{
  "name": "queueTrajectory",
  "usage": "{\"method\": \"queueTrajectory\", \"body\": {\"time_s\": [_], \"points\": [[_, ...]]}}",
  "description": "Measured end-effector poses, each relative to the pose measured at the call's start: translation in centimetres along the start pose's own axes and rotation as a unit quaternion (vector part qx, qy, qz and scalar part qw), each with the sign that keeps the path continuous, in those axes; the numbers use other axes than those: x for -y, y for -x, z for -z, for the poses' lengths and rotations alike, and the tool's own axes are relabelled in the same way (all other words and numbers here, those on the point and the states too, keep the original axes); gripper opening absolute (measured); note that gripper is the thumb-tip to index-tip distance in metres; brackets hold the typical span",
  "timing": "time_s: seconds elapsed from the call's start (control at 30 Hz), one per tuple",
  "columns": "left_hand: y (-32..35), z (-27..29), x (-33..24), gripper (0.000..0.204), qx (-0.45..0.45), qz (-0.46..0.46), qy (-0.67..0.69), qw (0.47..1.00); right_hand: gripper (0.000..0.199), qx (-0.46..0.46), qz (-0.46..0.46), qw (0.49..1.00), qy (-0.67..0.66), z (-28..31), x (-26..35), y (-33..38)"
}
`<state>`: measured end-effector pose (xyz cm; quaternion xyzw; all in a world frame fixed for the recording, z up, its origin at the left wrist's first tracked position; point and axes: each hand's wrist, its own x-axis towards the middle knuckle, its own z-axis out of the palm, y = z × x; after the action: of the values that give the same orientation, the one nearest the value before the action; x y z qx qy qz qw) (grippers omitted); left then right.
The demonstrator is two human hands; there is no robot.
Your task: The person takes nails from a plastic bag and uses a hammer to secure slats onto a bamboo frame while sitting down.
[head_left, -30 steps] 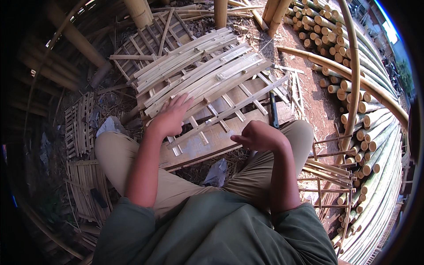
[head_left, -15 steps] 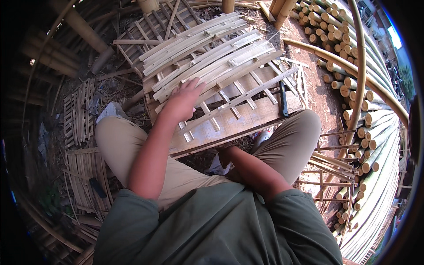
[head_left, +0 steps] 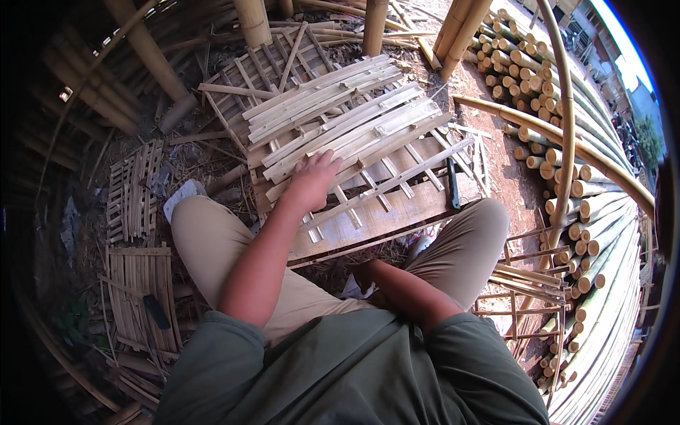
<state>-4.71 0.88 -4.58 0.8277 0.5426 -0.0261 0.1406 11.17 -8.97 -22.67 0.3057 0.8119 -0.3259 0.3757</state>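
My left hand (head_left: 316,173) lies with its fingers stretched out on the near left part of a panel of pale bamboo slats (head_left: 354,127). The slats run side by side over thinner crosspieces, whose ends stick out toward me. Beneath the panel is a wooden board (head_left: 347,230), set in front of my knees. Low between my legs, just below the board's near edge, is my right hand (head_left: 366,275); shadow hides its fingers. A knife-like tool with a dark handle (head_left: 453,191) rests at the board's right end, apart from both hands.
Cut bamboo poles (head_left: 588,212) are stacked along the right. A slatted panel (head_left: 138,290) with a dark object (head_left: 156,312) on it lies at lower left. Upright bamboo posts (head_left: 253,21) stand at the back. A curved pole (head_left: 524,112) crosses beyond the board.
The view has shifted, so the panel and board appear slightly lower. My left hand stays on the slats, and my right hand stays low between my legs.
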Motion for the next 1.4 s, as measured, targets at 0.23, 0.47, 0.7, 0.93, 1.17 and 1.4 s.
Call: {"method": "queueTrajectory", "body": {"time_s": [0.23,0.47,0.7,0.93,1.17,1.4], "points": [[-0.5,0.6,-0.4,0.087,0.019,0.001,0.004,1.000,0.018,-0.023,-0.002,0.999,0.028,-0.3,-0.7,0.5],[-0.2,0.0,-0.1,0.089,0.024,-0.008,0.031,0.999,0.014,-0.047,0.005,0.996,0.073,-1.0,-2.2,2.1],[0.1,-1.0,0.6,0.086,-0.031,0.041,0.115,0.992,0.010,-0.088,0.085,0.982,0.143,0.5,-4.4,7.5],[-1.2,-3.1,2.4,0.055,-0.151,-0.044,0.190,0.969,0.016,-0.288,0.076,0.904,-0.306,10.0,-1.3,25.7],[-2.7,-8.1,4.6,0.040,-0.182,-0.182,0.314,0.914,0.018,-0.534,0.098,0.760,-0.357,16.9,-1.6,28.2],[0.2,-3.2,1.6,0.035,-0.114,-0.035,0.364,0.924,0.021,-0.651,0.003,0.730,-0.208,18.8,-7.6,22.4]]}}
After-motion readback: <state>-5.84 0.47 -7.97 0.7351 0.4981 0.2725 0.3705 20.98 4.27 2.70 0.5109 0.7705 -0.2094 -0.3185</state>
